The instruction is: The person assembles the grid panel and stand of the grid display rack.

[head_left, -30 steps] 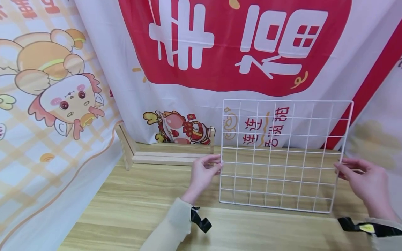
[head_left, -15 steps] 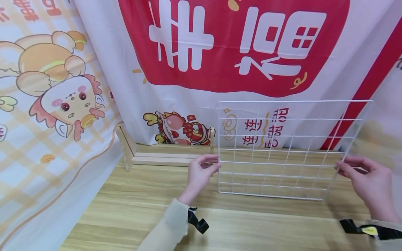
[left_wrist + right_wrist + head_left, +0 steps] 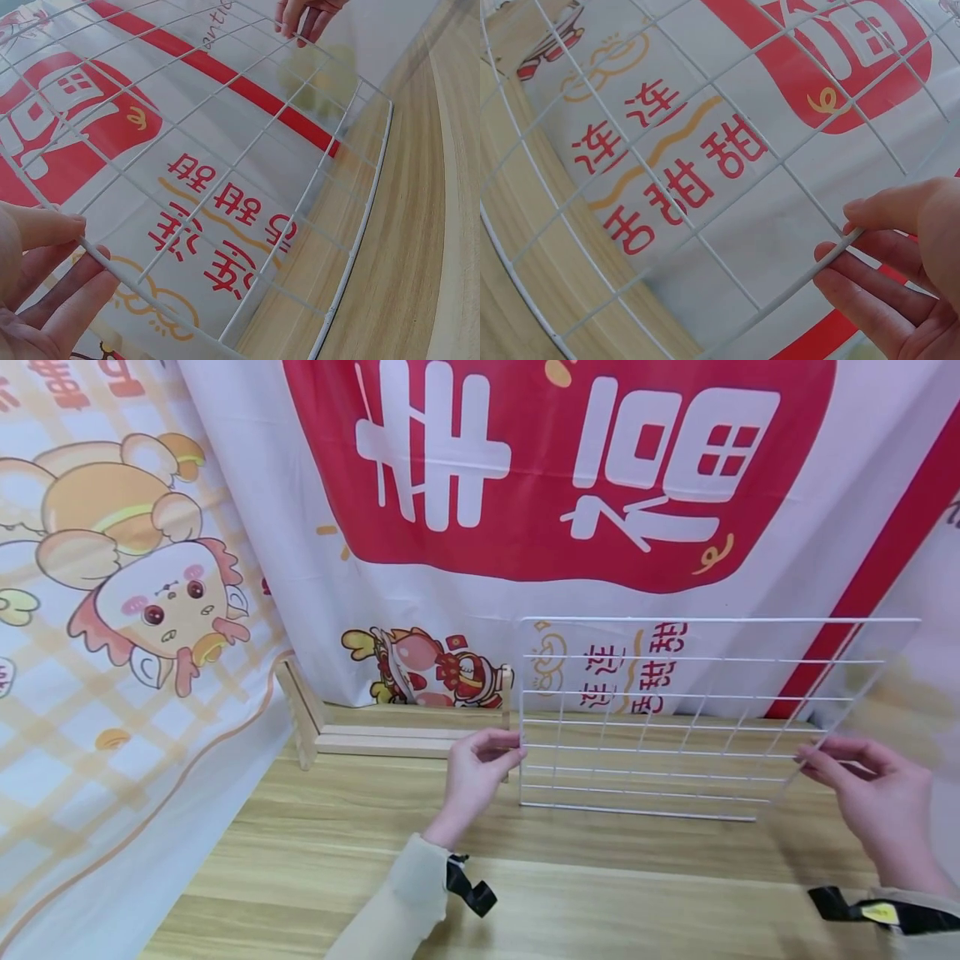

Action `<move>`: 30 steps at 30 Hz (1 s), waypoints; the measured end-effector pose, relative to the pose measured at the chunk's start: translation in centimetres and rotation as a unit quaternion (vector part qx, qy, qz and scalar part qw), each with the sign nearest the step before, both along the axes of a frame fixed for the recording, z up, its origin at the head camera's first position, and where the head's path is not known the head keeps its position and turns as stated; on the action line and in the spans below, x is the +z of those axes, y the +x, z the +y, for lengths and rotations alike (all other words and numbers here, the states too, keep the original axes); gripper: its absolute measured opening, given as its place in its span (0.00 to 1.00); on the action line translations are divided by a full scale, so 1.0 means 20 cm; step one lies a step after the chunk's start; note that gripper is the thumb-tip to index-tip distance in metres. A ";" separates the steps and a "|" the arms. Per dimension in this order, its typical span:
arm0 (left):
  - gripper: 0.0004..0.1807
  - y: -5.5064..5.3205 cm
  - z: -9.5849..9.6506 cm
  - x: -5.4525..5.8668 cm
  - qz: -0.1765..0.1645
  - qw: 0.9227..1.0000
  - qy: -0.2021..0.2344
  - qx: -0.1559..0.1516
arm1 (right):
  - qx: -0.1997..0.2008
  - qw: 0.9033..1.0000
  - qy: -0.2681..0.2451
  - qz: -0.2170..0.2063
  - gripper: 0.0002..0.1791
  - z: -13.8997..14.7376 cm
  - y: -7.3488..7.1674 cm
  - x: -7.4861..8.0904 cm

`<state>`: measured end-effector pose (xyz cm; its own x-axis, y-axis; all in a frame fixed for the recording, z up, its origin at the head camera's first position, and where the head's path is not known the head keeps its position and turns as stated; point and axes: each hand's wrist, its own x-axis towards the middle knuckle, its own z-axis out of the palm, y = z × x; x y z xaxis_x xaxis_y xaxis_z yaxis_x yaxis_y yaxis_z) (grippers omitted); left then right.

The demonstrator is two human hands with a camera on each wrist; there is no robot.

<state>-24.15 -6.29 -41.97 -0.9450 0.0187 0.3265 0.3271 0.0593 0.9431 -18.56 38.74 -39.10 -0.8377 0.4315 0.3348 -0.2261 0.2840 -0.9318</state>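
Note:
A white wire grid panel is held between two hands, tilted, its wide top edge nearer the head camera than its bottom edge. My left hand pinches its left side wire; in the left wrist view the thumb and fingertips of that hand meet at the wire. The right side wire is pinched by my right hand, and the right wrist view shows the thumb above the wire and fingers below it. Behind the left hand, a light wooden stand with upright ends sits on the table, its right end partly covered.
The wood-grain table extends in front and to the left. At the back hangs a white cloth with a large red print. A checked cartoon cloth covers the left side, and black straps circle both wrists.
The grid panel has tipped: its top edge came toward the head camera, and its bottom edge swung back and up in view. Both hands kept their pinch in nearly the same places.

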 end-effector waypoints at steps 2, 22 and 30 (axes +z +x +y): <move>0.11 0.00 0.00 0.00 0.009 1.000 -0.002 -0.004 | 0.001 1.000 -0.011 0.001 0.10 0.00 0.00 -0.01; 0.11 -0.02 0.00 0.00 -0.006 1.000 -0.009 -0.005 | -0.073 0.997 0.038 -0.007 0.24 -0.04 0.12 0.14; 0.10 -0.02 -0.01 -0.02 0.019 1.000 -0.006 -0.016 | -0.051 0.996 0.059 0.040 0.24 -0.14 0.17 0.24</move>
